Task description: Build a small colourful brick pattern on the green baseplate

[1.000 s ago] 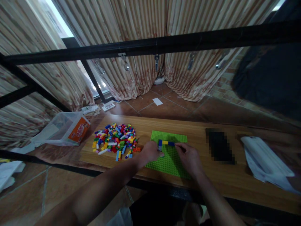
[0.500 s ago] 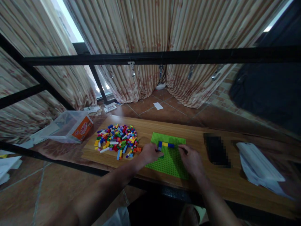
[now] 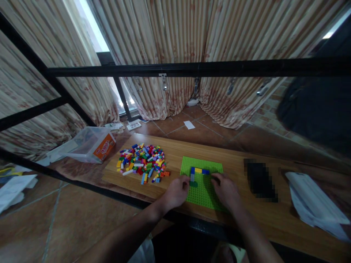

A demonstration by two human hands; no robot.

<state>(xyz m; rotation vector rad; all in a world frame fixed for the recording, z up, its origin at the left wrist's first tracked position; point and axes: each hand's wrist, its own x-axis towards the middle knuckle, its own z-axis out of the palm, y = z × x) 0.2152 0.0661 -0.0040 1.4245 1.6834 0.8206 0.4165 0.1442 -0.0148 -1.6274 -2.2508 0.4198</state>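
Observation:
A green baseplate (image 3: 204, 199) lies on the wooden table. On it, blue bricks (image 3: 205, 171) and a yellow brick (image 3: 198, 170) form a row, with a grey-blue brick (image 3: 192, 178) and a dark green brick (image 3: 193, 184) running toward me from its left end. My left hand (image 3: 177, 190) is at the plate's left edge beside the green brick, its fingers curled closed. Over the plate's right part, my right hand (image 3: 226, 189) has its fingers bent together near the row's right end. Whatever either hand's fingertips hold is hidden.
Left of the plate is a pile of loose coloured bricks (image 3: 144, 160). Beyond it stands a clear plastic bin (image 3: 85, 146) with an orange label. A blurred-out black object (image 3: 259, 180) and a white plastic packet (image 3: 315, 199) lie to the right. A black metal bar (image 3: 175, 69) crosses ahead.
My left hand has drawn back slightly from the bricks, uncovering the grey-blue and dark green ones. The right hand stays near the row. The whole view has shifted a little.

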